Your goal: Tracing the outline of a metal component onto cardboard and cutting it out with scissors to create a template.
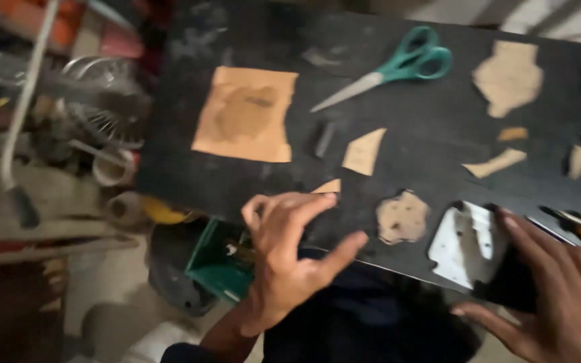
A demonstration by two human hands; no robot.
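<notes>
The board is black. Scissors at one o'clock have teal-green handles and silver-grey blades. A square sheet at eleven o'clock is orange-tan with a darker brown smudge. Scattered paper scraps are pale tan. A metal plate at four o'clock is silver-white with dark spots. A box at seven o'clock is green.
</notes>
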